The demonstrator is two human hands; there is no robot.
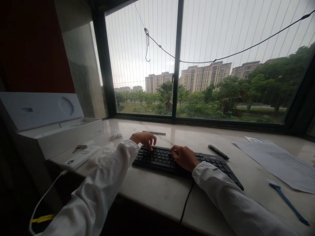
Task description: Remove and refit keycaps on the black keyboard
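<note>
A black keyboard (160, 157) lies on the pale marbled sill, its cable (188, 201) running off the front edge. Over its upper left keys hangs my left hand (145, 139), fingers bent downward and apart, with a fingertip at the keys. My right hand (184, 158) rests across the middle of the board, thumb and fingers reaching left over the keys. It covers part of the keys, and its outer fingers are partly hidden. Neither hand grips anything. White sleeves cover both arms.
Left stands an open white box (71, 134), with a white power bank (82, 158), a key (80, 148) and crumpled white plastic (105, 152) nearby. A dark strip (157, 133) lies behind the keyboard. Rightward are a black pen-like object (218, 152), paper sheets (275, 160) and a blue plastic tool (289, 203).
</note>
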